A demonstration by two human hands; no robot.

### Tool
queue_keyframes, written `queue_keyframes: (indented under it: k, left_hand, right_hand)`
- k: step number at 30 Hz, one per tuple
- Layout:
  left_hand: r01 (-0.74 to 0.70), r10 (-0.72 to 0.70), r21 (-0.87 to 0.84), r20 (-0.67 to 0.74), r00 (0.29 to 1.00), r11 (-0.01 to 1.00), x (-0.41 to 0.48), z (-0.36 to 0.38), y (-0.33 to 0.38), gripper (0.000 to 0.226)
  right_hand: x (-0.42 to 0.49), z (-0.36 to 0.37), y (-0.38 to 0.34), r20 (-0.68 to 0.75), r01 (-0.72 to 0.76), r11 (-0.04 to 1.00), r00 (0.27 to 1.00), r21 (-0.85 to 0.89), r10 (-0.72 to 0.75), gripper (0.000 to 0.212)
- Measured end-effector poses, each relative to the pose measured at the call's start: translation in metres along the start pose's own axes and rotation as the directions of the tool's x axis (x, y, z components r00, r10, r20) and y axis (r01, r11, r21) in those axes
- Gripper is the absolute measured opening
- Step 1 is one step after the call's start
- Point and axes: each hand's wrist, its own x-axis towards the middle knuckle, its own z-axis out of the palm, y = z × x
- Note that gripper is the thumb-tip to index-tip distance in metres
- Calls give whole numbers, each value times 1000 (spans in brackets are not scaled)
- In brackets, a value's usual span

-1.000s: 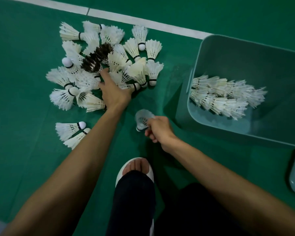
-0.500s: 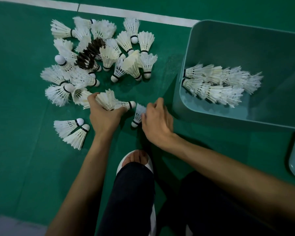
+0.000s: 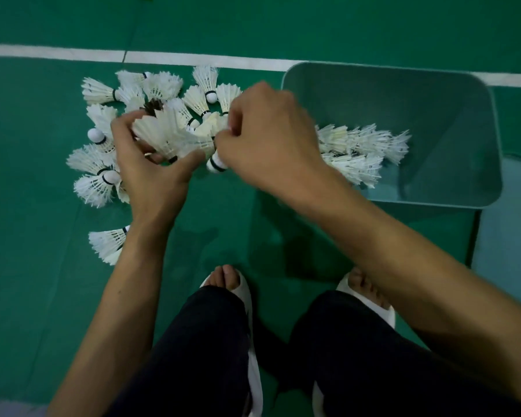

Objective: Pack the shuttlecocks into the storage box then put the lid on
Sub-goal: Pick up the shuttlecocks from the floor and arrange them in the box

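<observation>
Left fingers (image 3: 121, 127) curled round a held bunch (image 3: 160, 135) of white shuttlecocks, feather skirts fanned up and left, thumb pressed across the cork ends. Right fingers (image 3: 234, 117) bent in a pinch on a single shuttlecock (image 3: 216, 164), white cork with dark band poking out below the knuckles. Close together, almost touching: left hand (image 3: 154, 179) and right hand (image 3: 271, 136), both up off the floor. Feathers of the single one pushed in against the bunch; nested inside it or only beside it, cannot tell.

Behind and left of the hands, loose pile (image 3: 160, 85) of shuttlecocks lying on the green floor (image 3: 36, 296), corks pointing every way. In its middle, one dark-feathered shuttlecock (image 3: 154, 104), partly hidden. Apart from the pile, by the left forearm, two stray shuttlecocks (image 3: 107, 242).

Right of the hands, storage box (image 3: 451, 115), grey-green, open-topped. Inside, packed shuttlecocks (image 3: 364, 145) laid on their sides in rows, partly hidden by the right wrist.

Behind pile and box, white court line (image 3: 193, 59) across the floor. Just right of the box, pale teal slab (image 3: 506, 236) flat on the floor, cut off by the frame edge.

Nearest the camera, dark trousers (image 3: 211, 356) and bare toes in white sandals (image 3: 244, 293).
</observation>
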Motion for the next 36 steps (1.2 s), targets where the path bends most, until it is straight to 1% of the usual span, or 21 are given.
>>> queue_keyframes:
  k: [2, 4, 5, 6, 7, 9, 11, 12, 13, 15, 16, 17, 19, 21, 23, 24, 26, 29, 32, 34, 36]
  left_hand:
    - [-58, 58, 7, 21, 998, 998, -1, 10, 23, 80]
    - [-129, 129, -13, 51, 990, 992, -2, 26, 42, 81]
    - [-159, 160, -27, 76, 984, 987, -3, 35, 50, 80]
    - [-179, 182, -44, 96, 979, 983, -4, 47, 57, 80]
    - [-194, 200, -61, 120, 972, 979, -6, 60, 63, 78]
    - [-235, 246, -81, 185, 951, 969, -13, 90, 75, 76]
    - [-246, 257, -73, 278, 926, 967, -21, 120, 83, 77]
    - [-238, 243, -58, 331, 912, 970, -26, 133, 86, 78]
    - [-229, 226, -37, 386, 895, 973, -30, 146, 86, 78]
    - [-220, 184, 16, 486, 854, 975, -38, 168, 82, 79]
    - [-217, 157, 55, 524, 837, 975, -41, 176, 77, 80]
    - [-218, 132, 95, 551, 824, 971, -44, 181, 73, 80]
    - [-219, 92, 157, 574, 814, 963, -46, 188, 65, 79]
    - [-195, 42, 207, 575, 817, 959, -42, 192, 58, 78]
    - [-163, -2, 229, 584, 812, 960, -37, 194, 54, 77]
    - [-148, -20, 234, 593, 805, 961, -34, 196, 52, 77]
    - [-125, -54, 249, 604, 795, 960, -31, 199, 50, 74]
    - [-73, -106, 255, 621, 777, 964, -28, 205, 48, 72]
    - [15, -184, 264, 628, 756, 964, -24, 212, 50, 69]
    - [61, -227, 276, 626, 746, 959, -22, 215, 53, 68]
    - [91, -247, 270, 631, 735, 959, -22, 217, 56, 68]
  right_hand:
    - [9, -31, 18, -14, -87, 994, 996, 63, 88, 15]
    - [14, -62, 45, 30, -187, 973, 982, 133, 185, 8]
    - [14, -76, 61, 61, -253, 958, 967, 137, 247, 5]
    - [13, -90, 78, 70, -321, 941, 947, 111, 314, 6]
    - [12, -100, 97, 46, -376, 925, 927, 64, 373, 6]
    - [7, -112, 134, -54, -460, 887, 888, -44, 457, 7]
    - [3, -115, 167, -136, -547, 824, 837, -151, 530, 29]
    - [1, -113, 180, -139, -578, 790, 816, -206, 561, 30]
    - [-1, -109, 192, -114, -594, 758, 801, -270, 587, 26]
    - [-2, -101, 211, -59, -598, 713, 780, -366, 623, 12]
    - [-1, -96, 218, -48, -601, 700, 771, -387, 635, 10]
    - [1, -91, 224, -31, -601, 695, 765, -395, 643, 17]
    - [6, -82, 234, 8, -637, 680, 728, -363, 685, 25]
    - [12, -71, 244, 79, -728, 645, 647, -231, 758, 21]
    - [18, -60, 255, 224, -829, 559, 539, -31, 812, 16]
    - [21, -56, 260, 308, -862, 505, 492, 44, 814, 17]
    - [27, -49, 270, 423, -898, 415, 435, 143, 795, 17]
    - [32, -40, 273, 463, -921, 335, 390, 200, 796, 17]
    - [32, -34, 273, 457, -938, 296, 346, 179, 820, 18]
    - [33, -33, 276, 449, -941, 284, 336, 181, 828, 15]
    - [36, -34, 279, 424, -932, 320, 364, 173, 829, 15]
